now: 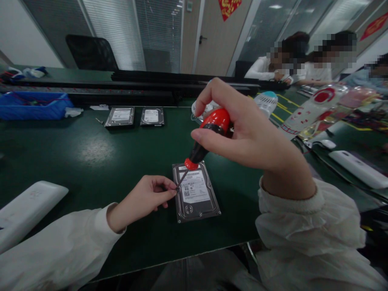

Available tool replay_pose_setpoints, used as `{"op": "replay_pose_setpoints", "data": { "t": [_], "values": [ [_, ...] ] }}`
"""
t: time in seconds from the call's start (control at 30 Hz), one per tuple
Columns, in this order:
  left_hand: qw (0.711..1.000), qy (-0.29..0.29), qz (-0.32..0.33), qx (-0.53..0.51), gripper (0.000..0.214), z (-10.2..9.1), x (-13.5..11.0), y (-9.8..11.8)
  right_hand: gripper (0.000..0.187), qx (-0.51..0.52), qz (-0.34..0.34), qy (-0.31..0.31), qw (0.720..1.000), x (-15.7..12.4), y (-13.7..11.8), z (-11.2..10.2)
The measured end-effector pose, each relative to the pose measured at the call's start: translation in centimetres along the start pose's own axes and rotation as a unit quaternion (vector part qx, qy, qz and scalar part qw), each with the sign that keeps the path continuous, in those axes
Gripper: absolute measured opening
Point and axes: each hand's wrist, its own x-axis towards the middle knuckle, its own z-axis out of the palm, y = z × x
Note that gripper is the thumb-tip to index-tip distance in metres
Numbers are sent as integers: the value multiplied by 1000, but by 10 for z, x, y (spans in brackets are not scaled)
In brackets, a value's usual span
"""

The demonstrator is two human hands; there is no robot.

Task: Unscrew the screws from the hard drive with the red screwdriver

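Note:
A hard drive (pixel 196 197) lies label-up on the green table (pixel 91 157) in front of me. My right hand (pixel 242 129) is closed round the red and black handle of a screwdriver (pixel 209 133), held tilted with its thin shaft reaching down to the drive's left edge. My left hand (pixel 145 200) rests on the table just left of the drive, thumb and forefinger pinched at the screwdriver's tip; whether a screw is between them I cannot tell.
Two more hard drives (pixel 120 116) (pixel 152 116) lie further back. A blue bin (pixel 30 106) stands at far left, white oblong cases at left (pixel 27 206) and right (pixel 357 167). Other people sit at the far right, behind colourful packaging (pixel 318 109).

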Motion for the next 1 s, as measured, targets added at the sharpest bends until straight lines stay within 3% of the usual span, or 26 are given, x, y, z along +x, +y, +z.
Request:
{"op": "replay_pose_setpoints", "data": {
  "t": [0.13,0.27,0.47,0.7,0.9,1.0],
  "values": [
    [1000,2,4,-11,35,0,0,0,24,20,-4,-24,999,-1,-3,-2],
    [1000,2,6,-10,35,1,-1,1,25,3,16,-1,1000,-1,-3,-1],
    [1000,-2,11,-14,36,0,-1,0,23,48,-18,-21,998,-2,0,-2],
    [1000,-6,14,-13,31,-1,1,-4,26,-13,7,7,1000,-1,-3,0],
    [1000,-2,10,-16,33,0,0,-2,25,-4,-8,-35,999,-2,-8,-4],
    [1000,0,11,-16,33,0,0,0,20,-22,8,-5,1000,-2,-9,-2]
  ]
}}
